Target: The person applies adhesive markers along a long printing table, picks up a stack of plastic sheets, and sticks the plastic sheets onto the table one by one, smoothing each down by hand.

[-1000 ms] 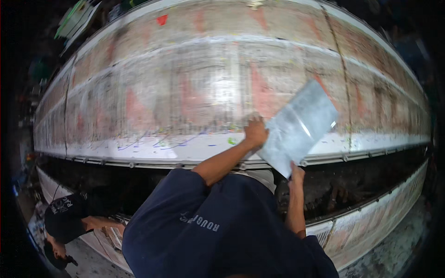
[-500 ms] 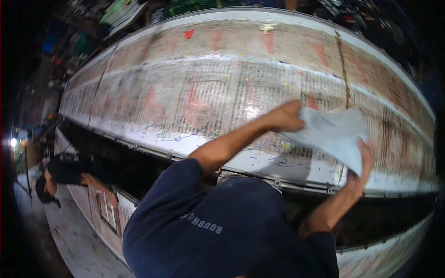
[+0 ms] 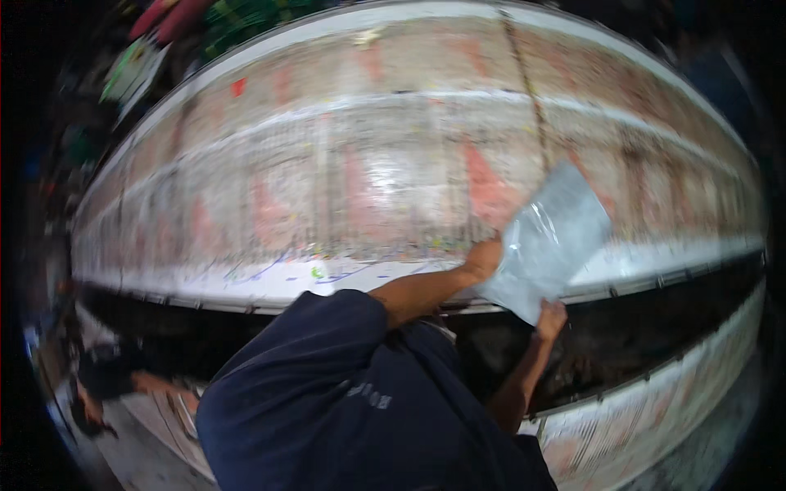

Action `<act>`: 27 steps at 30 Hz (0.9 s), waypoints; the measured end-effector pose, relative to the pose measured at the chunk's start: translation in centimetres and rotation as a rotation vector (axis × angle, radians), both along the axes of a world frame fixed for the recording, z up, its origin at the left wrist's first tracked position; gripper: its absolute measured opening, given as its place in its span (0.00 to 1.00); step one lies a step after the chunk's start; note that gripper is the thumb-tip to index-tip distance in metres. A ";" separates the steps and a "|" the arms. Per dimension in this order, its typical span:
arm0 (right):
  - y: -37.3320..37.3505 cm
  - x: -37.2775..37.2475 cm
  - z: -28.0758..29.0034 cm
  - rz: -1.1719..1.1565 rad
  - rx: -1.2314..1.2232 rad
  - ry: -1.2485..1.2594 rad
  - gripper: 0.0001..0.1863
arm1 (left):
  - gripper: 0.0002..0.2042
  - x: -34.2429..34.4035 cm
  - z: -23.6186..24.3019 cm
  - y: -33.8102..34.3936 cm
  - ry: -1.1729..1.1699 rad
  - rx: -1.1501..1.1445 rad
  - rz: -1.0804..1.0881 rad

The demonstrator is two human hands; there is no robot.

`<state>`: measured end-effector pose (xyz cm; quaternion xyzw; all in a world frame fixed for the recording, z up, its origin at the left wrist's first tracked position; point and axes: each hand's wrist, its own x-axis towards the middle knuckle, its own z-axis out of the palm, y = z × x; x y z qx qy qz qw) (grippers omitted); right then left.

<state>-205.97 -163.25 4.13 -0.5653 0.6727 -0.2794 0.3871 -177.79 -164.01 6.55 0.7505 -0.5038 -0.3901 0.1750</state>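
A thin, pale grey-blue sheet [image 3: 561, 225] with a shiny, plastic-like surface is held up over the near right part of a long printing table [image 3: 393, 176]. My left hand [image 3: 489, 257] grips the sheet's left edge, its fingers partly hidden behind it. At the lower corner my right hand [image 3: 552, 317] is closed on the sheet, close to the table's near edge. The sheet tilts, its upper end reaching away over the stained table top.
Red stains and paint specks cover the table. A small red scrap [image 3: 238, 87] and a crumpled whitish piece [image 3: 366, 38] lie at its far side. Behind me runs a second table [image 3: 647, 417]. At the lower left a co-worker [image 3: 106, 376] bends over.
The sheet has swung from stretched sideways to a steeper slant. My right hand has come down and closer to me, and the view has shifted right along the table.
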 end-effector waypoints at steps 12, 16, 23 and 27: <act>11.5 10.1 2.9 -0.626 0.437 -0.686 0.28 | 0.11 4.6 2.3 0.1 -0.305 -0.195 -0.123; 12.3 11.8 2.9 -0.657 0.529 -0.654 0.29 | 0.11 6.0 2.8 1.4 -0.390 -0.488 -0.236; 12.6 15.3 4.9 -0.330 -0.185 0.292 0.37 | 0.09 4.8 0.1 0.2 0.155 -0.270 -0.210; 12.3 17.1 6.0 -0.477 -0.011 0.374 0.33 | 0.10 3.5 0.6 -1.6 0.806 -0.016 -0.008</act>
